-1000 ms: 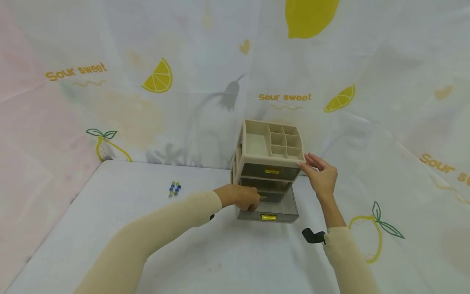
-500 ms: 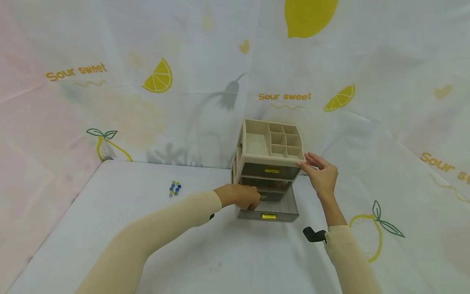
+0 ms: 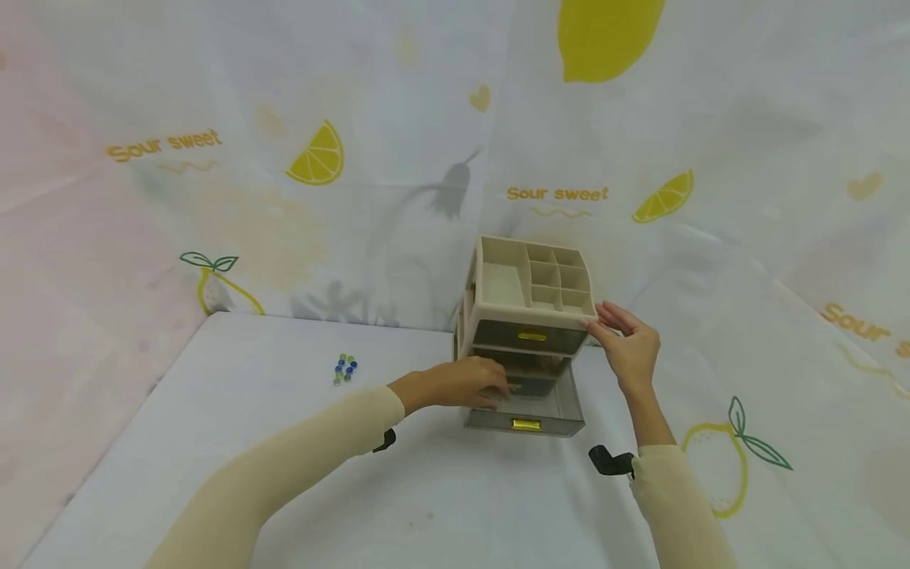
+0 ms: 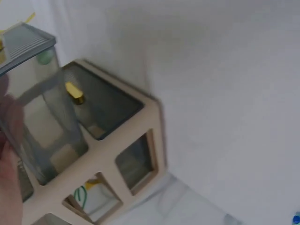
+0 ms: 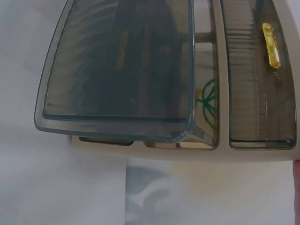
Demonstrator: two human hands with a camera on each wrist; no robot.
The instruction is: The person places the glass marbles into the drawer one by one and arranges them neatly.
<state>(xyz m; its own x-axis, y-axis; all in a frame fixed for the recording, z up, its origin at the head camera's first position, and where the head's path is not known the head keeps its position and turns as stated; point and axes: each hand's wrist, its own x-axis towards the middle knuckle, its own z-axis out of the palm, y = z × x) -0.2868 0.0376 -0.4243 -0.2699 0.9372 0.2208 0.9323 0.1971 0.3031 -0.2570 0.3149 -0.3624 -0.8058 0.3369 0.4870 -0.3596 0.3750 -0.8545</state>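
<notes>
A beige desktop drawer organizer point(image 3: 498, 314) stands against the backdrop with its clear grey middle drawer point(image 3: 543, 427) pulled out. My left hand point(image 3: 472, 382) reaches over that drawer's left side, fingers loosely extended inside; the fingertips are partly hidden. In the left wrist view, a green marble point(image 4: 45, 56) shows through the drawer's clear wall near its front. My right hand point(image 3: 631, 348) touches the organizer's upper right front corner, thumb at the front edge and fairly straight fingers along the side. Only a sliver of it shows in the right wrist view.
Several small blue, yellow-green and clear marbles point(image 3: 345, 369) lie on the white table cloth point(image 3: 263, 371) left of the organizer. The organizer's top tray point(image 3: 502, 283) has open compartments. A lemon-print backdrop point(image 3: 398, 237) rises right behind it.
The left hand's fingers have loosened from a curled pose over the drawer, and the wrist has shifted slightly left. My right hand keeps its place on the organizer. The head view has tilted slightly.
</notes>
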